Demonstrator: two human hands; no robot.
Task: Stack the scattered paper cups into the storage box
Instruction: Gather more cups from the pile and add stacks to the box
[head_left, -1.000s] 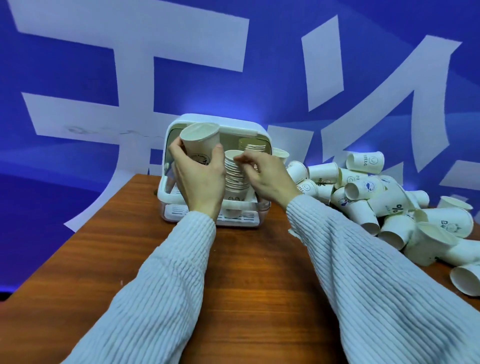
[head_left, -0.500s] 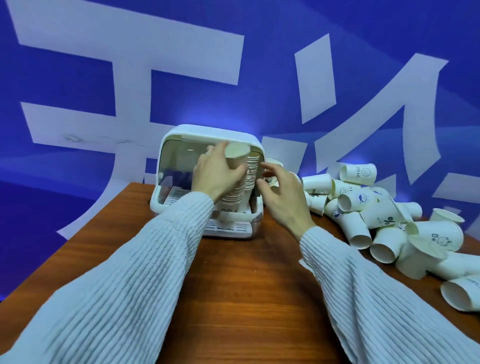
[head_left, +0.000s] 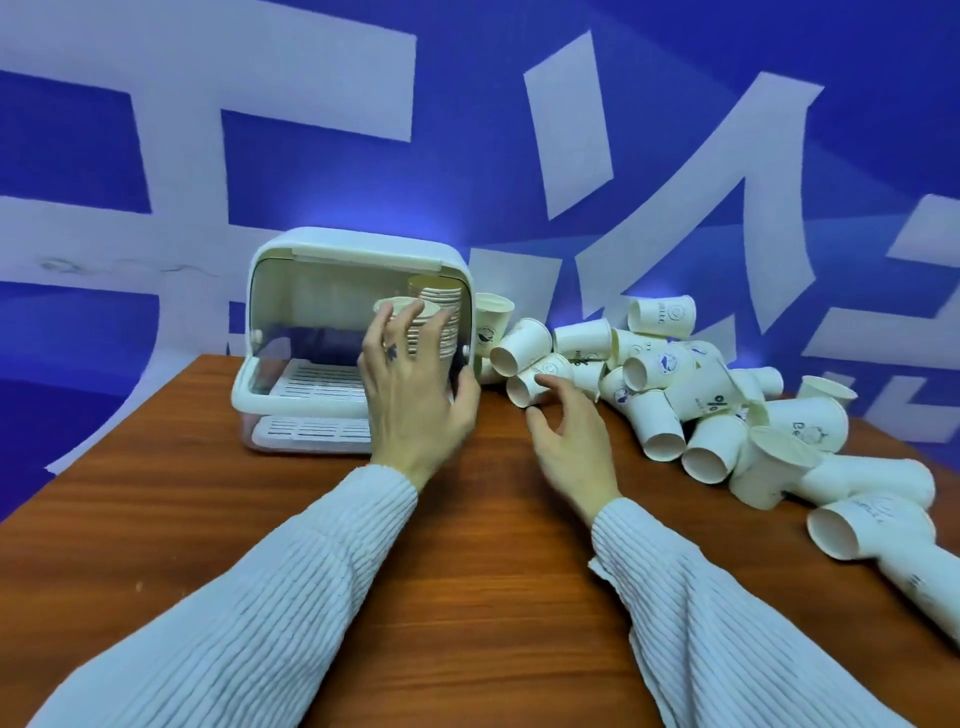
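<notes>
A person's left hand (head_left: 415, 395) spreads against the stack (head_left: 426, 332) inside the box (head_left: 291, 322), while the nearer right hand (head_left: 566, 441), fingers loosely apart, reaches toward a cup (head_left: 535, 382) lying on its side, mouth facing left, at the pile's edge.

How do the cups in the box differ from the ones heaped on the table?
The cups in the storage box are nested upright in two stacks; the loose cups lie tipped in a heap, mouths facing all ways. The left hand is at the front stack; the right hand reaches for a loose cup. All are white paper.
</notes>
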